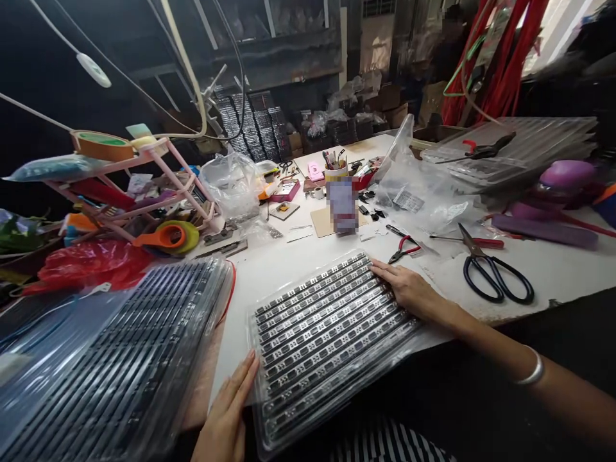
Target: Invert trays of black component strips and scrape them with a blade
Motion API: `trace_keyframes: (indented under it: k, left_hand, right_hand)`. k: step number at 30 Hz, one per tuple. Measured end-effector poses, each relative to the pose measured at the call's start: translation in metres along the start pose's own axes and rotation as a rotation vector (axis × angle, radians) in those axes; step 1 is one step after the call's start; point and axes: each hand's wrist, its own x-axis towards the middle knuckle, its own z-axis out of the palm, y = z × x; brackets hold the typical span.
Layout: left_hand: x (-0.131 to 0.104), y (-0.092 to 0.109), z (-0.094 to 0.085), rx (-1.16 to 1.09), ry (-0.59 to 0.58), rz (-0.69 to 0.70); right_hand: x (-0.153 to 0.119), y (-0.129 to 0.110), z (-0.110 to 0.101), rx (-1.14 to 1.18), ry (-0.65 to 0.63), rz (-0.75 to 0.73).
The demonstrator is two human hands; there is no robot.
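A clear plastic tray point(332, 321) lies tilted in front of me, with rows of dark strips carrying small shiny metal pieces. It rests partly on the white table and juts past the near edge. My left hand point(230, 398) holds its left side, fingers straight along the rim and thumb hidden. At the upper right corner, my right hand point(409, 289) grips the tray, its fingertips lying over the rim. A pair of red-handled pliers point(404, 249) is just beyond the right hand, and large black scissors point(495, 273) lie farther right.
Stacked trays of black strips point(125, 346) stand at the left. Behind them are a pink rack point(163, 173) and a tape dispenser point(168, 237). Clear plastic sheets point(520, 151) and a purple object point(563, 186) lie at the right. A pen cup point(335, 173) stands farther back.
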Motion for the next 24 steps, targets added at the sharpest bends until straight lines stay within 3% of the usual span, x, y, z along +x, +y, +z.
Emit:
trace_keyframes:
  k: [4,10,14,16,19,21,24]
  left_hand:
    - [-0.030,-0.002,0.010,0.074,0.092,-0.089]
    - [-0.052,-0.039,0.035,0.031,0.342,-0.078]
    - [-0.053,-0.051,0.041,0.001,0.379,-0.128]
    - [-0.048,-0.048,0.034,-0.118,0.372,-0.194]
    - [-0.025,-0.037,0.008,-0.271,0.397,-0.267]
    - [0.002,-0.027,-0.014,-0.282,0.453,-0.275]
    - [0.051,-0.014,-0.041,-0.205,0.608,-0.461]
  right_hand:
    - [-0.036,-0.008,-0.007,0.119,-0.084,-0.111]
    - [-0.091,-0.024,-0.032,0.017,-0.256,-0.274]
    - [-0.098,-0.025,-0.017,-0.082,-0.020,-0.319]
    - [-0.093,-0.020,-0.011,-0.077,0.096,-0.381]
    - [-0.072,-0.009,-0.012,0.098,0.148,-0.465]
    - [-0.049,-0.004,-0.019,0.297,0.206,-0.357]
    - [-0.006,-0.010,-0.031,0.434,0.318,0.007]
